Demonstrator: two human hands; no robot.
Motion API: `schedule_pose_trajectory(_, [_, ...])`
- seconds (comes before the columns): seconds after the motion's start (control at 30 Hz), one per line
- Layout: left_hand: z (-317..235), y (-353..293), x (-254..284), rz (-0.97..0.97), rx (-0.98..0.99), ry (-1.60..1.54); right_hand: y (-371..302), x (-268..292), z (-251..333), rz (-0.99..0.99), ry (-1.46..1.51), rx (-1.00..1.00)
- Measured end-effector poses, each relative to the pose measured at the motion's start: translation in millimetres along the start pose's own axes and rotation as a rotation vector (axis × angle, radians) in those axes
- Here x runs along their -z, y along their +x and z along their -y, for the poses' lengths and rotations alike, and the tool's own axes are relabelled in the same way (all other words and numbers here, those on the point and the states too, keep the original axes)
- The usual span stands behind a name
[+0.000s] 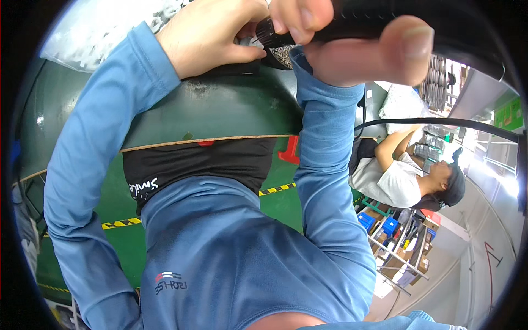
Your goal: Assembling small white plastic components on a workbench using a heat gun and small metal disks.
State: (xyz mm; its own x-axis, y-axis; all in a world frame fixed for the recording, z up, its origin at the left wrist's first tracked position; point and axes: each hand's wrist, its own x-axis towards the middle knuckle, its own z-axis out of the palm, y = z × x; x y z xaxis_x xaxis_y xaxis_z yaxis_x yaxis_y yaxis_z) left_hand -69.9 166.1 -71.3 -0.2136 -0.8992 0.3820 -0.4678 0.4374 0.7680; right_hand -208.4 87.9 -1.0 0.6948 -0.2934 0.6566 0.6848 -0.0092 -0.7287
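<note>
My right hand [363, 55] is wrapped round a thick black electric screwdriver [357, 25], which lies nearly level across the top of the view. The tool's ringed, marked nose points left, toward my left hand [212, 38]. That hand is closed, thumb and fingers drawn together just by the screwdriver's tip; whatever they pinch is hidden. Beneath the nose sits a dark dish holding many small metal screws [282, 56], partly covered by my hands. A flat black piece [236, 69] shows under my left hand on the green worktop [220, 104].
A clear bag of white plastic parts [104, 36] lies at the left of the worktop. A black cable [440, 121] runs across the right side. Beyond it, a co-worker [407, 176] in a white shirt and dark cap sits at a bench, near a rack with blue bins [390, 225].
</note>
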Motion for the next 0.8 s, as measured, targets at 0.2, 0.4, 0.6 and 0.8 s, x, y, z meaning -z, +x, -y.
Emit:
schedule_pose_trajectory(0.2, [-2, 1, -1, -0.052, 0.012, -0.226, 1, 10, -11, -0.012, 0.088, -0.075])
schedule_pose_trajectory(0.4, [10, -6, -4, -0.08, -0.07, -0.073, 3, 15, -34, 0.134, 0.127, 0.083])
schedule_pose_trajectory(0.6, [-6, -2, 2, 0.006, 0.017, 0.029, 4, 22, -23, 0.172, 0.067, 0.114])
schedule_pose_trajectory(0.8, [19, -9, -20, -0.158, -0.132, -0.051, -7, 21, -18, 0.07, 0.101, 0.112])
